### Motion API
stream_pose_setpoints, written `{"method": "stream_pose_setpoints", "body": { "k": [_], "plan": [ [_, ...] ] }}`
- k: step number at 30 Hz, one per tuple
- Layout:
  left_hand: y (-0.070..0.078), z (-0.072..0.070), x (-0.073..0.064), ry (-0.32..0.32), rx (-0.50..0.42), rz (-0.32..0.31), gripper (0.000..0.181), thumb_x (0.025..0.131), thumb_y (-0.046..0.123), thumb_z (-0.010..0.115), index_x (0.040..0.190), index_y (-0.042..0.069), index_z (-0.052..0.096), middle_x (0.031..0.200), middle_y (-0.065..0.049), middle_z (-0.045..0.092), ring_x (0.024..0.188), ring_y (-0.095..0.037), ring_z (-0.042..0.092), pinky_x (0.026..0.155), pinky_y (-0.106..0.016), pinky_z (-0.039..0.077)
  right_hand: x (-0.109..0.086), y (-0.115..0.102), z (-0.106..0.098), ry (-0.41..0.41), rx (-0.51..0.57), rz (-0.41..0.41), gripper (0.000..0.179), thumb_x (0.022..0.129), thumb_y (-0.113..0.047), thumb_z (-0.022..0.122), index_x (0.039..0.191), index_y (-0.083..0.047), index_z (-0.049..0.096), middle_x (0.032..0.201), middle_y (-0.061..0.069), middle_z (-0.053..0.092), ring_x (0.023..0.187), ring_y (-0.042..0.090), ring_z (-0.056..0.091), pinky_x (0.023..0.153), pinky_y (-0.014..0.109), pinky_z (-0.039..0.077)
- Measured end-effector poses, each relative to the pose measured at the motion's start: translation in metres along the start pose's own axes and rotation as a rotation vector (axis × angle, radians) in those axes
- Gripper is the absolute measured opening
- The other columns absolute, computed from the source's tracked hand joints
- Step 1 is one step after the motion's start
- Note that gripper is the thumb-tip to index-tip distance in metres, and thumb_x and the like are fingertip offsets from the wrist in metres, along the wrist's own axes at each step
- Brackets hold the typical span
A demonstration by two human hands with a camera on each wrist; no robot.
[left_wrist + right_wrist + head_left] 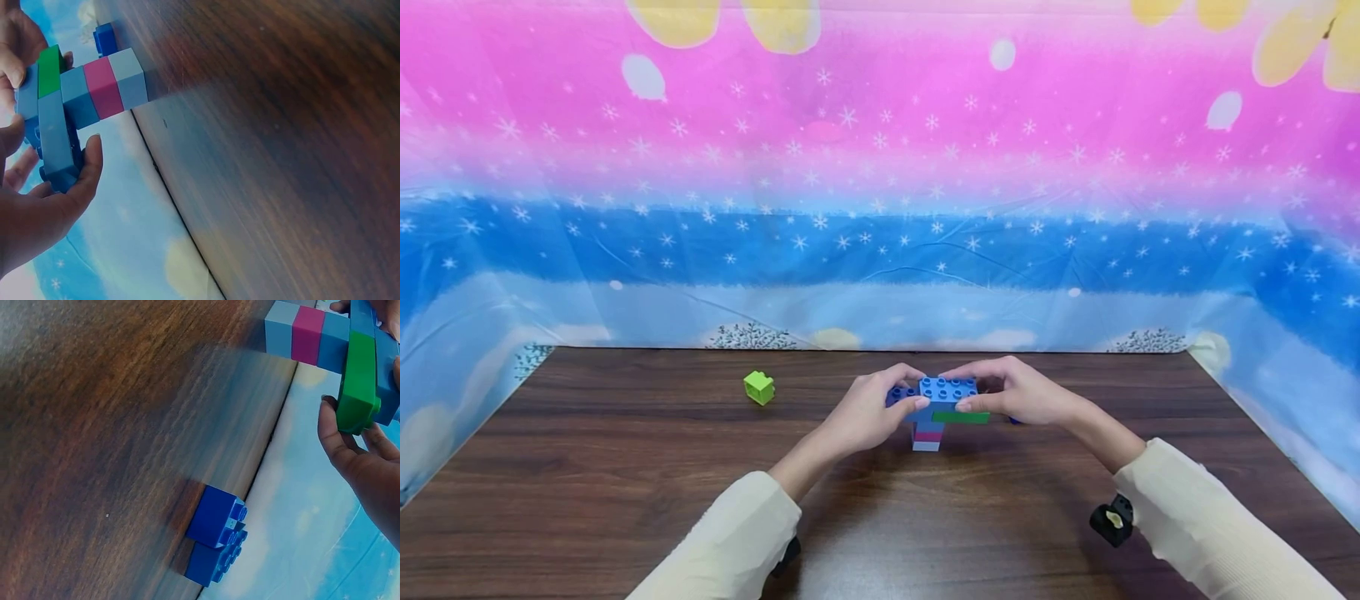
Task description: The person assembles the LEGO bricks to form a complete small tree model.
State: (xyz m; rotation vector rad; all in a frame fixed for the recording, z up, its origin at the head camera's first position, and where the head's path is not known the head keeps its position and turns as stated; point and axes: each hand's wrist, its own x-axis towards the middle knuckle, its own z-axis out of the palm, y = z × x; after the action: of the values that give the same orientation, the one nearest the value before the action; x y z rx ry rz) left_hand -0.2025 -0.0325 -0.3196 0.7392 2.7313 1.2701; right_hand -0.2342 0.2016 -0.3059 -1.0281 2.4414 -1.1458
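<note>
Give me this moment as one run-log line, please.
left hand: grips upright brick stack | right hand: likewise | green brick: under top blue brick | loose: lime brick, dark blue bricks

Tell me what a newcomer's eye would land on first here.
Probably the bright pink-and-blue cloth filling the background behind the table. Next, the toy-brick tower in front of the cloth, held near its top by the left hand and right hand. Then the lime brick, off to the left on the table.
</note>
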Motion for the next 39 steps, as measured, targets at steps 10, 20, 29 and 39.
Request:
{"method": "stream_pose_setpoints", "body": {
  "k": [10, 20, 29, 39],
  "plan": [
    [0.000, 0.001, 0.001, 0.000, 0.002, -0.005, 0.030, 0.094, 0.026, 0.053, 0.121, 0.013, 0.055, 0.112, -0.008, 0.060, 0.098, -0.019, 0.057, 0.079, -0.036, 0.046, 0.001, 0.004, 0.000, 0.006, -0.025, -0.033, 0.041, 0.087, -0.021, 0.063, 0.125, -0.007, 0.056, 0.115, 0.009, 0.060, 0.087, 0.016, 0.060, 0.069, 0.030, 0.048],
    [0.000, 0.003, -0.002, 0.005, -0.008, -0.026, 0.032, 0.094, 0.028, 0.052, 0.123, 0.015, 0.053, 0.114, -0.006, 0.059, 0.101, -0.019, 0.056, 0.081, -0.036, 0.045, 0.000, 0.001, 0.000, 0.010, -0.024, 0.009, 0.040, 0.087, -0.024, 0.064, 0.124, -0.011, 0.057, 0.115, 0.005, 0.061, 0.085, 0.017, 0.059, 0.069, 0.031, 0.048],
    [-0.003, 0.001, -0.003, -0.009, -0.010, -0.013, 0.038, 0.094, 0.031, 0.051, 0.128, 0.016, 0.050, 0.119, -0.005, 0.057, 0.108, -0.021, 0.053, 0.086, -0.041, 0.043, 0.001, 0.002, 0.000, 0.014, -0.038, 0.010, 0.040, 0.087, -0.025, 0.064, 0.124, -0.013, 0.058, 0.116, 0.005, 0.060, 0.088, 0.017, 0.059, 0.071, 0.032, 0.048],
    [-0.007, -0.018, -0.002, 0.053, 0.017, -0.001, 0.037, 0.093, 0.029, 0.053, 0.127, 0.016, 0.054, 0.109, -0.005, 0.062, 0.104, -0.021, 0.056, 0.088, -0.041, 0.042, 0.001, 0.001, 0.000, 0.020, -0.048, 0.037, 0.041, 0.086, -0.027, 0.064, 0.124, -0.013, 0.057, 0.113, 0.004, 0.061, 0.087, 0.017, 0.059, 0.071, 0.032, 0.048]
  ]
}}
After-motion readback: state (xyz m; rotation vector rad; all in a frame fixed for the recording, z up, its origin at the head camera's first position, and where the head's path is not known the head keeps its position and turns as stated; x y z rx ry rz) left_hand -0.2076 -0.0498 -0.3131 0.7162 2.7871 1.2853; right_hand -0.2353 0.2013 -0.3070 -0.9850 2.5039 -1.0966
